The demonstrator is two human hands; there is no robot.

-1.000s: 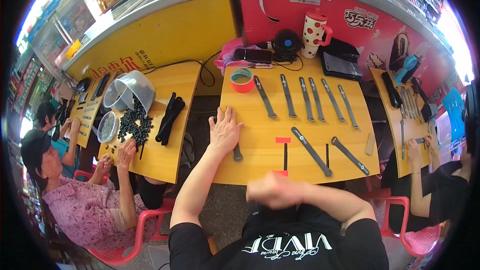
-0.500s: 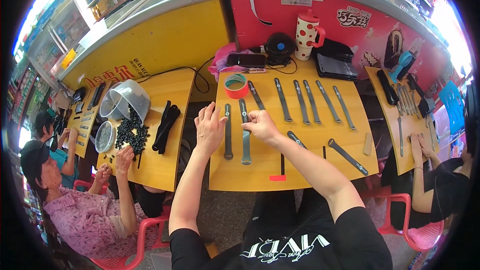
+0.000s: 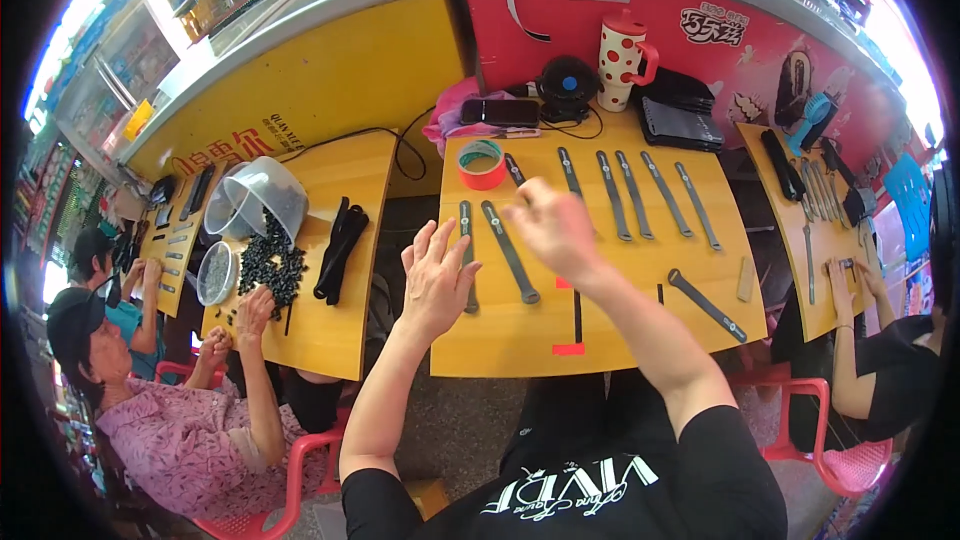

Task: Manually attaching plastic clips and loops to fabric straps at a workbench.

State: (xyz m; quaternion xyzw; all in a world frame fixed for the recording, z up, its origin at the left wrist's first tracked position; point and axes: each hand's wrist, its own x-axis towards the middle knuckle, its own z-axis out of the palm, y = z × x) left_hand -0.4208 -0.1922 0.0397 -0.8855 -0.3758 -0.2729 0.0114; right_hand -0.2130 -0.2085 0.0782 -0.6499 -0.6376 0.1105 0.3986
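My left hand lies over the leftmost dark grey strap, its fingers apart. Whether the palm presses on that strap cannot be told. Just right of it a second grey strap slants across the wooden table, untouched. My right hand hovers over the table's middle with bent fingers, smeared by motion, so its grip is unclear. Beneath it a short strip of red tape and a thin black strip show. Several more straps lie side by side to the right, and one strap sits askew near the front.
Beyond the straps are a tape roll, a phone, a black fan, a dotted tumbler and a black pouch. At left a person works by a tipped plastic tub and black pieces; another person's hands are at right.
My right hand has let go of the second strap and swung right and toward me. That strap now lies slanted. My left hand has come nearer and covers part of the leftmost strap.
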